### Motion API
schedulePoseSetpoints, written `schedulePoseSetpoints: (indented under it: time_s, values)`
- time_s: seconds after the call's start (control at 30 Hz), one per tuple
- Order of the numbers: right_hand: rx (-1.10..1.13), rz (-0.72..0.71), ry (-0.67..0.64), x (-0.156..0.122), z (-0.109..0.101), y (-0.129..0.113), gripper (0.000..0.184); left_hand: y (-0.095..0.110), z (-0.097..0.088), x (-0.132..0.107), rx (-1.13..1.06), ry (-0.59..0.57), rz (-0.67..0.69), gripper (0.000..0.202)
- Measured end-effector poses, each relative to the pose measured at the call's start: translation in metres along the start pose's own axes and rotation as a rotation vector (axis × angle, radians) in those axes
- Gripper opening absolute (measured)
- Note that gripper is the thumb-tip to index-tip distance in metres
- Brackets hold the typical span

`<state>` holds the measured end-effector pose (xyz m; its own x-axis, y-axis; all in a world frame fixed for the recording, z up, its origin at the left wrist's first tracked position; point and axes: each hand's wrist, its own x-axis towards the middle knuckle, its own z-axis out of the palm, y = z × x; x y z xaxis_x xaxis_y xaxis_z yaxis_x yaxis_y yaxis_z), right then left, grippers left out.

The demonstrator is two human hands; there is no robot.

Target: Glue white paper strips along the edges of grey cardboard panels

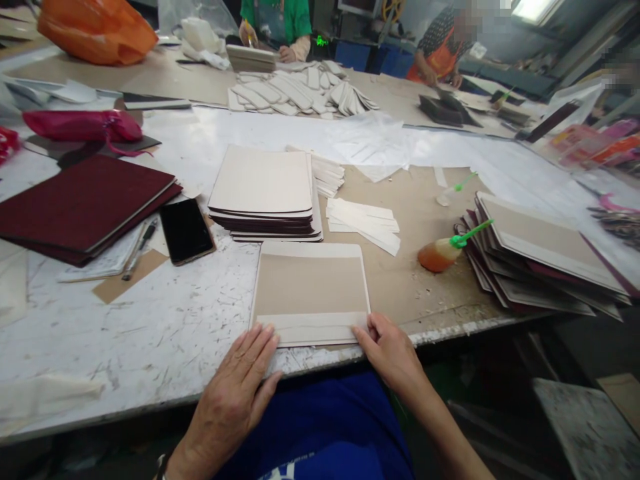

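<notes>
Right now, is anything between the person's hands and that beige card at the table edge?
Nothing visible: the left hand and right hand lie flat on the beige card, at its near corners.

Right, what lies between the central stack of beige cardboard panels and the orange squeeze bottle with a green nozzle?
A loose pile of white paper strips, shown in the head view.

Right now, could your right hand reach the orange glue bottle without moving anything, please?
Probably yes: the right hand rests on the card's near corner, and the glue bottle lies just beyond it on the table, with nothing between them.
</notes>
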<state>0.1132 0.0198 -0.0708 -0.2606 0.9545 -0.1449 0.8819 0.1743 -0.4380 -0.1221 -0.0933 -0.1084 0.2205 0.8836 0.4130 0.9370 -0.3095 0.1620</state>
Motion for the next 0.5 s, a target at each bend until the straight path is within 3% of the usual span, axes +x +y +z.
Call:
schedulePoseSetpoints:
  time_s: [0.5]
  values:
    - [-0.006, 0.000, -0.016, -0.0006, -0.0020, -0.0019, 0.027, -0.0020, 0.0018, 0.0019, -0.017, 0.030, 0.023, 0.054]
